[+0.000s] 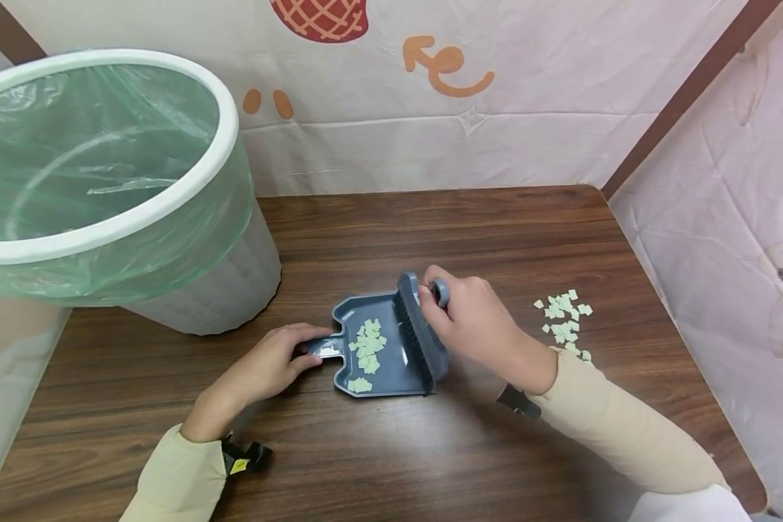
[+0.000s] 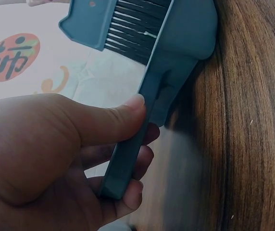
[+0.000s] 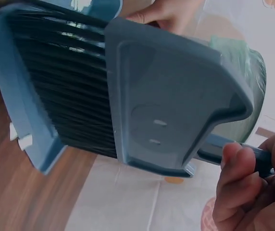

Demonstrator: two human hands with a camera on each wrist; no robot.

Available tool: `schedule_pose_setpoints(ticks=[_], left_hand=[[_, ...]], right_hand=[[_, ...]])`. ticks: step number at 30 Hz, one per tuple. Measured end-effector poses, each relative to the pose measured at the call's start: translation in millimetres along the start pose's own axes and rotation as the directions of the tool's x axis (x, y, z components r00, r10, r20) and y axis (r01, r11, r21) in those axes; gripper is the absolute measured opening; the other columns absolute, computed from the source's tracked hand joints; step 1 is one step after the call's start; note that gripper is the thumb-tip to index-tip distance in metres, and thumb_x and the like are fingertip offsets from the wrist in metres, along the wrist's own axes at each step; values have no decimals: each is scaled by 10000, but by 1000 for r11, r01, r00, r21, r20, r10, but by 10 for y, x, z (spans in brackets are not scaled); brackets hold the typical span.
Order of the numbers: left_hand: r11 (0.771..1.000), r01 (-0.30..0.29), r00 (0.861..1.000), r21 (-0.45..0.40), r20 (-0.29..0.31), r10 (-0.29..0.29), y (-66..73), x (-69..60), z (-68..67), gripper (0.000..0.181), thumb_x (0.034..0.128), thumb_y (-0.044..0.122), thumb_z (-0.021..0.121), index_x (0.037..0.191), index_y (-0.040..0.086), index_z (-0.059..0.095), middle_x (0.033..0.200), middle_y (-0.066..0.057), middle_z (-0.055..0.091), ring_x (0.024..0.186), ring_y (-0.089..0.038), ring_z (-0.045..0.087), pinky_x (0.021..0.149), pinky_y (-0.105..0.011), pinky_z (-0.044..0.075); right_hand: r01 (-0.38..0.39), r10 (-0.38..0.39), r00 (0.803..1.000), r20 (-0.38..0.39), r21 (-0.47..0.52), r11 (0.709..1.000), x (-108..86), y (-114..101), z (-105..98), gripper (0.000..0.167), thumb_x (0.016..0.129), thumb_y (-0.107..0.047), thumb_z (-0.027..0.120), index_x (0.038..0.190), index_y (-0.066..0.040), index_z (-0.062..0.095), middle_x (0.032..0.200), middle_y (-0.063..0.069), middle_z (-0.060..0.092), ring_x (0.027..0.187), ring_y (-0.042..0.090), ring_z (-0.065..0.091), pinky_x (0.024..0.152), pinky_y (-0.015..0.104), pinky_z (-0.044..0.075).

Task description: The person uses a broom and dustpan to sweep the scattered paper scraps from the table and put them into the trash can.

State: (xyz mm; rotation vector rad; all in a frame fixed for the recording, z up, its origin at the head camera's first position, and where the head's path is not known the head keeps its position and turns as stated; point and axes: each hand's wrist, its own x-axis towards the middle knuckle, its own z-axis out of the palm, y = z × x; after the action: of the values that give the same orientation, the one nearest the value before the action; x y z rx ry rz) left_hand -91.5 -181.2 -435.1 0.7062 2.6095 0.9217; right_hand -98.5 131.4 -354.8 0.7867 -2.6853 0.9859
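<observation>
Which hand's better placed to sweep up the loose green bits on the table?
Probably the right hand: it grips the brush and is nearer the loose bits, while the left hand holds the dustpan.

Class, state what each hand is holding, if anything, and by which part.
The left hand holds the dustpan by its handle; the right hand grips the sweeping brush by its handle.

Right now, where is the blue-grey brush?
Head view, right of centre: the blue-grey brush is in the right hand, at the open end of the dustpan.
</observation>
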Motion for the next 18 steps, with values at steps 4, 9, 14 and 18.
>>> schedule_pose_setpoints(ticks=[4, 9, 14, 18], left_hand=[[1000, 0, 1000, 5, 2, 0, 4, -1, 0, 410, 945, 34, 708, 1347, -3, 632, 1272, -153, 664, 1186, -327, 616, 965, -521, 506], [1000, 0, 1000, 7, 4, 0, -5, -11, -1, 410, 945, 35, 708, 1346, -3, 632, 1267, -151, 666, 1181, -323, 619, 968, -524, 504], [1000, -4, 1000, 4, 4, 4, -9, -17, -5, 411, 945, 36, 708, 1347, -3, 631, 1244, -134, 674, 1147, -296, 626, 954, -517, 506], [1000, -3, 1000, 2, 4, 3, -6, -19, -11, 412, 943, 35, 710, 1346, -5, 632, 1238, -131, 675, 1132, -285, 627, 945, -509, 509]], right_hand=[[-32, 33, 999, 11, -59, 998, 14, 25, -75, 161, 1007, -127, 557, 851, -89, 553, 512, -79, 369, 421, 52, 394, 415, 250, 348], [-61, 67, 997, 43, -139, 988, 16, 51, -84, 157, 996, -116, 559, 843, -83, 547, 501, -70, 378, 404, 65, 416, 414, 265, 354], [-39, 55, 995, 82, -184, 982, 8, 57, -24, 118, 988, -123, 573, 882, -71, 569, 501, -79, 383, 403, 60, 398, 422, 265, 335], [-36, 46, 997, 68, -138, 990, 6, 58, -15, 130, 1001, -126, 572, 882, -76, 568, 501, -69, 393, 407, 63, 415, 418, 266, 364]])
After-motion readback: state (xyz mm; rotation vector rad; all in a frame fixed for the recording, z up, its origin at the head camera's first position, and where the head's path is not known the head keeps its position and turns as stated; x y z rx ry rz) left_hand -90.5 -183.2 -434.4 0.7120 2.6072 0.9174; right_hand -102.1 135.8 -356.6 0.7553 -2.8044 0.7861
